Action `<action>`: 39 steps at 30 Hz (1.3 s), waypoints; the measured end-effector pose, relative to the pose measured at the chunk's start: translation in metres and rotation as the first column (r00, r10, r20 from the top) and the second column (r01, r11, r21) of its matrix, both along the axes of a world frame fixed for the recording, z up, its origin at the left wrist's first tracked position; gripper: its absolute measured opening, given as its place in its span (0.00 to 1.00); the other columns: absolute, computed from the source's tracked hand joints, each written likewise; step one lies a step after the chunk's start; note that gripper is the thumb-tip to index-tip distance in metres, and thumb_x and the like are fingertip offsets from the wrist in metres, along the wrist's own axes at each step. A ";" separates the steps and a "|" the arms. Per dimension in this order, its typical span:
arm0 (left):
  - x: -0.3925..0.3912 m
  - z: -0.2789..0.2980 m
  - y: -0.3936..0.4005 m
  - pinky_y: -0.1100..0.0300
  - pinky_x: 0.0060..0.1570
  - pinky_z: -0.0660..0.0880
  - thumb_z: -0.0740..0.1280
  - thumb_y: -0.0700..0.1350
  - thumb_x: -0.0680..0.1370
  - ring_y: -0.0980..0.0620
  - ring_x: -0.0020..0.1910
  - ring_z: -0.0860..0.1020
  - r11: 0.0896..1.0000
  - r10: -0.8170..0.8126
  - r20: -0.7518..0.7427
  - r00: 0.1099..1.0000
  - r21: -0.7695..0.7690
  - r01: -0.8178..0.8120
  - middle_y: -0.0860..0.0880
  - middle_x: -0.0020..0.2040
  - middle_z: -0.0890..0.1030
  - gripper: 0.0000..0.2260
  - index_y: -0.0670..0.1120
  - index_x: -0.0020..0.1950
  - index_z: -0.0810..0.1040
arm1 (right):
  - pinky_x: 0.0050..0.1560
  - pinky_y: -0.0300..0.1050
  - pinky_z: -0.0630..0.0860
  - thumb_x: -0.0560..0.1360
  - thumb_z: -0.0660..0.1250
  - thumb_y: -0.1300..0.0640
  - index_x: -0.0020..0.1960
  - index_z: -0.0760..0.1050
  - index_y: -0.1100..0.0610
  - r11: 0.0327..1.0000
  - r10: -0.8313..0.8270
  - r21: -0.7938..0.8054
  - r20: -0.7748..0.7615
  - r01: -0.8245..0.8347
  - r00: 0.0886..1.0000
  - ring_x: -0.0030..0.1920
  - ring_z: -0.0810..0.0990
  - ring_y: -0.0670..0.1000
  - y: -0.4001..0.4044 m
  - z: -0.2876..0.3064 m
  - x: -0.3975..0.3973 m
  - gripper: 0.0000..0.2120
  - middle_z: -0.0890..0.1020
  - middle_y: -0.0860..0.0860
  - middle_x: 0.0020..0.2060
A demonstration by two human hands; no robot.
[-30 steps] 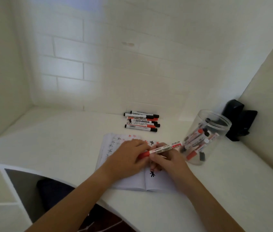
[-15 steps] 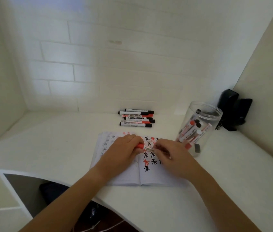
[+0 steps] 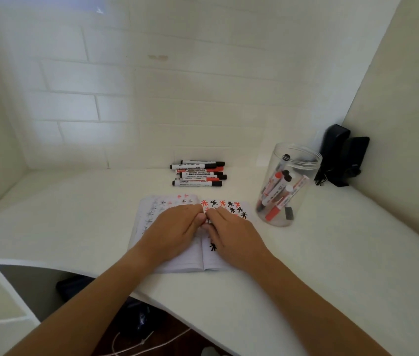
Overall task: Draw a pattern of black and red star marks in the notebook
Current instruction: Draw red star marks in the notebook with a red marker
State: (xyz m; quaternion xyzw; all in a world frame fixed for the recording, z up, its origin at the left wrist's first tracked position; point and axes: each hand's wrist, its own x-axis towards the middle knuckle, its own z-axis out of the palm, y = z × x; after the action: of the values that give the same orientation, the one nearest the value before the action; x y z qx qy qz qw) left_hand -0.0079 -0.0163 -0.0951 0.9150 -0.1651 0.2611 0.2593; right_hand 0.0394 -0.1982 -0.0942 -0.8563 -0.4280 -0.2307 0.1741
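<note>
White desk (image 3: 331,265); marker (image 3: 198,173) label reads "WHITEBOARD MARKER".

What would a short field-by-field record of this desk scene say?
surface: white desk
notebook: open, red and black stars on its pages
left hand: over the notebook, fingertips meeting the right hand's
right hand: likewise; held item mostly hidden
loose markers: stacked behind the notebook
jar: clear, holds markers, right of the notebook
</note>
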 end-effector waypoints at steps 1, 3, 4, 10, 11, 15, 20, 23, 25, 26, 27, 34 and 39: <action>0.001 -0.001 0.001 0.54 0.38 0.71 0.48 0.59 0.85 0.55 0.36 0.71 1.000 -0.008 0.009 1.000 -0.015 0.008 0.55 0.37 0.72 0.15 0.55 0.44 0.66 | 0.30 0.42 0.69 0.84 0.53 0.46 0.52 0.76 0.55 1.000 -0.007 0.020 0.039 0.006 0.999 0.35 0.78 0.52 0.001 0.000 0.001 0.17 0.78 0.49 0.41; 0.002 -0.002 0.003 0.55 0.39 0.70 0.48 0.59 0.85 0.55 0.37 0.71 0.998 -0.024 0.022 0.999 -0.050 0.025 0.56 0.37 0.72 0.15 0.55 0.44 0.66 | 0.28 0.41 0.68 0.84 0.54 0.46 0.51 0.77 0.54 0.999 -0.019 0.041 0.107 0.014 0.994 0.32 0.77 0.51 0.003 0.002 0.000 0.17 0.79 0.48 0.38; 0.003 -0.002 0.004 0.57 0.38 0.70 0.48 0.60 0.85 0.56 0.37 0.71 0.998 -0.031 0.031 0.999 -0.055 0.032 0.56 0.37 0.72 0.15 0.56 0.44 0.65 | 0.27 0.41 0.67 0.84 0.54 0.45 0.51 0.77 0.54 0.999 -0.020 0.037 0.121 0.016 0.992 0.31 0.77 0.51 0.003 0.003 -0.001 0.18 0.80 0.48 0.38; 0.002 0.001 0.004 0.70 0.40 0.66 0.49 0.59 0.85 0.64 0.39 0.71 0.997 -0.068 0.039 0.997 -0.026 0.069 0.63 0.37 0.70 0.10 0.62 0.45 0.62 | 0.28 0.45 0.70 0.85 0.52 0.43 0.52 0.75 0.51 1.000 0.001 0.004 0.083 -0.001 0.997 0.31 0.77 0.51 -0.001 0.008 0.000 0.17 0.81 0.47 0.35; 0.002 0.002 0.004 0.70 0.40 0.66 0.49 0.59 0.85 0.65 0.39 0.71 0.997 -0.067 0.040 0.997 -0.026 0.068 0.63 0.37 0.70 0.10 0.62 0.45 0.63 | 0.28 0.44 0.68 0.85 0.52 0.42 0.51 0.75 0.51 1.000 0.000 0.003 0.086 -0.001 0.996 0.30 0.77 0.51 -0.001 0.009 -0.001 0.18 0.80 0.47 0.34; 0.002 0.004 0.004 0.70 0.40 0.66 0.49 0.59 0.85 0.66 0.39 0.71 0.997 -0.072 0.063 0.995 -0.014 0.073 0.63 0.37 0.69 0.10 0.62 0.45 0.64 | 0.29 0.41 0.61 0.85 0.52 0.42 0.50 0.75 0.51 1.000 -0.004 -0.001 0.117 0.004 0.993 0.27 0.76 0.50 -0.001 0.012 -0.002 0.18 0.79 0.47 0.30; 0.003 0.004 0.006 0.60 0.38 0.70 0.50 0.57 0.85 0.60 0.37 0.72 0.996 -0.081 0.102 0.991 -0.018 0.084 0.59 0.38 0.73 0.14 0.55 0.46 0.69 | 0.28 0.40 0.61 0.85 0.49 0.37 0.54 0.77 0.49 1.000 -0.024 0.004 0.123 0.024 0.992 0.25 0.76 0.50 -0.002 0.014 -0.004 0.23 0.79 0.47 0.28; 0.003 0.002 0.005 0.52 0.37 0.71 0.51 0.56 0.85 0.55 0.36 0.72 0.999 -0.052 0.115 0.992 -0.004 0.053 0.56 0.38 0.74 0.17 0.50 0.46 0.73 | 0.28 0.41 0.62 0.85 0.49 0.36 0.53 0.75 0.48 0.999 -0.042 -0.005 0.110 0.043 0.993 0.25 0.77 0.51 -0.004 0.012 -0.003 0.21 0.79 0.48 0.28; 0.002 0.003 0.004 0.52 0.37 0.71 0.51 0.55 0.85 0.55 0.36 0.71 0.999 -0.020 0.109 0.994 -0.028 0.023 0.56 0.36 0.72 0.15 0.52 0.44 0.70 | 0.28 0.42 0.64 0.84 0.49 0.37 0.54 0.72 0.48 0.998 -0.065 -0.015 0.061 0.066 0.996 0.28 0.78 0.51 -0.003 0.013 -0.002 0.19 0.81 0.47 0.31; 0.001 0.003 0.003 0.52 0.38 0.70 0.52 0.55 0.85 0.54 0.36 0.70 0.999 0.002 0.102 0.995 -0.042 0.003 0.56 0.36 0.71 0.14 0.53 0.43 0.68 | 0.29 0.44 0.67 0.85 0.49 0.37 0.55 0.70 0.48 0.996 -0.084 -0.014 0.008 0.084 0.996 0.30 0.79 0.51 -0.004 0.014 -0.003 0.18 0.81 0.47 0.33; 0.000 0.004 0.003 0.53 0.40 0.70 0.52 0.55 0.85 0.55 0.38 0.71 0.999 0.028 0.093 0.995 -0.048 -0.023 0.56 0.37 0.71 0.13 0.54 0.44 0.67 | 0.31 0.46 0.71 0.85 0.49 0.39 0.57 0.69 0.48 0.995 -0.104 -0.002 -0.057 0.105 0.993 0.32 0.79 0.51 -0.004 0.016 -0.003 0.16 0.81 0.47 0.35; 0.010 -0.003 0.009 0.57 0.49 0.72 0.64 0.48 0.82 0.55 0.47 0.71 0.983 0.141 0.027 0.990 0.110 -0.144 0.55 0.50 0.75 0.04 0.50 0.54 0.75 | 0.33 0.40 0.71 0.86 0.56 0.58 0.72 0.66 0.41 0.959 -0.043 0.254 -0.312 0.127 0.949 0.33 0.73 0.45 -0.024 0.041 0.004 0.18 0.74 0.48 0.37; 0.018 0.006 0.007 0.55 0.51 0.69 0.61 0.49 0.81 0.54 0.47 0.69 0.960 0.179 -0.053 0.982 0.228 -0.162 0.54 0.52 0.72 0.03 0.50 0.53 0.71 | 0.44 0.54 0.84 0.85 0.54 0.65 0.58 0.81 0.51 0.734 0.323 0.602 -0.717 0.315 0.617 0.39 0.87 0.57 -0.034 0.065 -0.006 0.18 0.84 0.57 0.50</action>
State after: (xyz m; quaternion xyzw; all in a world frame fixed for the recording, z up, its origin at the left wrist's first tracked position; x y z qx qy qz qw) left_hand 0.0104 -0.0096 -0.0894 0.9581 -0.1044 0.2286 0.1375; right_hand 0.0335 -0.2326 -0.0297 -0.7402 -0.1937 0.0294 0.6432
